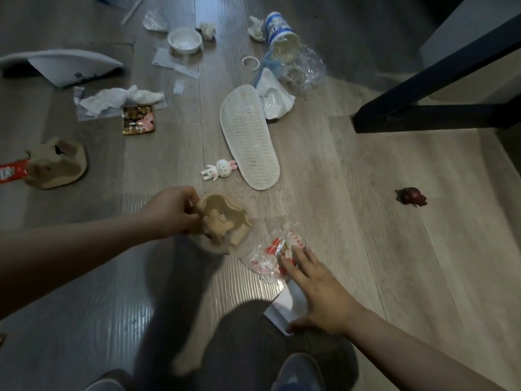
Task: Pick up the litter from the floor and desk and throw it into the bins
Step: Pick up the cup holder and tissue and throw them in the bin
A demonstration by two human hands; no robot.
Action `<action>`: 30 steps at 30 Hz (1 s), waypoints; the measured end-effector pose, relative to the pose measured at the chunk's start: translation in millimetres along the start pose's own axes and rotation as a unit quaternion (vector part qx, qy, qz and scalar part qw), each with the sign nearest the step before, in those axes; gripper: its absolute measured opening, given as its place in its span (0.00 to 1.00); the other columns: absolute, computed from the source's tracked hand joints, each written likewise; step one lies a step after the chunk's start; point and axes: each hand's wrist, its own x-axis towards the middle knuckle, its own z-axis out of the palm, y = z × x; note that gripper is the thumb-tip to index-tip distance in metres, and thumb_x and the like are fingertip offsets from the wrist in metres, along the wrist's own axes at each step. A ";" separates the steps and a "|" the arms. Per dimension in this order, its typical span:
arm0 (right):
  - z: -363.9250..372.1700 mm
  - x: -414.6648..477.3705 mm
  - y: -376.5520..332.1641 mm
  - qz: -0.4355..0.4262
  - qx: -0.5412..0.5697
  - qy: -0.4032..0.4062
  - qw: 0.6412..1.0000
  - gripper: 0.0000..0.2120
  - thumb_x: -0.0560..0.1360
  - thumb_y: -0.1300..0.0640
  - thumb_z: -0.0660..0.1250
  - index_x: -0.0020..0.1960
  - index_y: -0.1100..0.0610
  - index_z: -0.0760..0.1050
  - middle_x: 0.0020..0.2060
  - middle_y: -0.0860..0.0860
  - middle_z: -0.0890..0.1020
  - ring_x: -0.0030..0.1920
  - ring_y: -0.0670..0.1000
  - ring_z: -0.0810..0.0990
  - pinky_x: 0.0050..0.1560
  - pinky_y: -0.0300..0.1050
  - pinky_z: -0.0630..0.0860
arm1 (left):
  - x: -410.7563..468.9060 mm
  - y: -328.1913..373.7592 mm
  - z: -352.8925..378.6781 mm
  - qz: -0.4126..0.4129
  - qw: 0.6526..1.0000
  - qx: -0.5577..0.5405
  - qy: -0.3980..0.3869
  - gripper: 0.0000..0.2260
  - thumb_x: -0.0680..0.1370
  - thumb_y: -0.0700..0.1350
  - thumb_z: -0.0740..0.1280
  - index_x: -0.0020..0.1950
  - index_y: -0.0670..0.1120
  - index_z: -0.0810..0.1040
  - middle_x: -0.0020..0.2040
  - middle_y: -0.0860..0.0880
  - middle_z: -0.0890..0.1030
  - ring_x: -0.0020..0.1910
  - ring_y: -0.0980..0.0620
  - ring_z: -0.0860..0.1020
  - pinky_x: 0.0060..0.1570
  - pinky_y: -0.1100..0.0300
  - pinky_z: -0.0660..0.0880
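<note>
My right hand [321, 292] is spread flat with straight fingers, the fingertips just on the near edge of the clear red-printed wrapper [275, 249]. The wrapper lies on the floor [380, 249] straight ahead of them, its length slanting from near-left to far-right. A white paper scrap [284, 306] sits under my palm. My left hand [172, 213] grips a torn tan carton piece [225, 218] just left of the wrapper, so the right one is better placed. There are bare boards to the right, and the upturned slipper [249, 136] lies well beyond.

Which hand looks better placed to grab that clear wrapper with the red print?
The right. The right hand is open, its straight fingers touching the wrapper, while the left hand is full, gripping a beige cardboard piece.
</note>
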 end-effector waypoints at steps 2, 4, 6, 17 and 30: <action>6.9 -0.9 1.6 0.006 -0.015 0.008 1.000 0.59 0.65 0.31 0.70 0.73 0.43 0.26 0.74 0.47 0.27 0.73 0.52 0.25 0.75 0.50 0.36 | -6.3 -6.7 -2.8 0.004 1.000 0.008 -0.002 0.09 0.71 0.42 0.73 0.44 0.51 0.75 0.41 0.49 0.79 0.35 0.51 0.80 0.29 0.61 0.77; 10.9 2.4 1.3 0.010 -0.023 0.026 0.999 0.58 0.66 0.32 0.69 0.70 0.43 0.23 0.73 0.47 0.26 0.73 0.52 0.25 0.74 0.51 0.34 | -10.8 -10.7 -6.1 0.006 0.999 0.036 0.003 0.09 0.72 0.42 0.73 0.46 0.52 0.74 0.42 0.50 0.79 0.36 0.53 0.79 0.28 0.64 0.75; 12.3 7.7 0.1 0.012 -0.028 0.040 0.999 0.57 0.68 0.32 0.67 0.70 0.44 0.23 0.73 0.48 0.26 0.73 0.52 0.25 0.73 0.51 0.32 | -13.8 -12.3 -9.4 0.005 0.999 0.047 0.009 0.09 0.72 0.43 0.73 0.47 0.51 0.75 0.42 0.50 0.79 0.37 0.53 0.79 0.30 0.62 0.76; -9.7 60.8 -30.7 0.058 -0.037 0.111 0.991 0.51 0.67 0.26 0.61 0.78 0.48 0.43 0.78 0.53 0.42 0.77 0.59 0.39 0.75 0.56 0.44 | -38.4 -38.0 -30.1 -0.002 0.999 0.024 0.021 0.07 0.75 0.42 0.70 0.51 0.46 0.76 0.43 0.50 0.78 0.38 0.53 0.79 0.33 0.62 0.76; -41.5 126.9 -74.0 -0.050 -0.058 0.181 0.980 0.49 0.67 0.29 0.64 0.78 0.48 0.47 0.67 0.50 0.67 0.64 0.51 0.69 0.54 0.45 0.75 | -47.8 -92.7 -54.2 -0.045 0.994 -0.025 0.092 0.06 0.72 0.40 0.72 0.45 0.47 0.76 0.35 0.49 0.80 0.32 0.52 0.81 0.31 0.55 0.79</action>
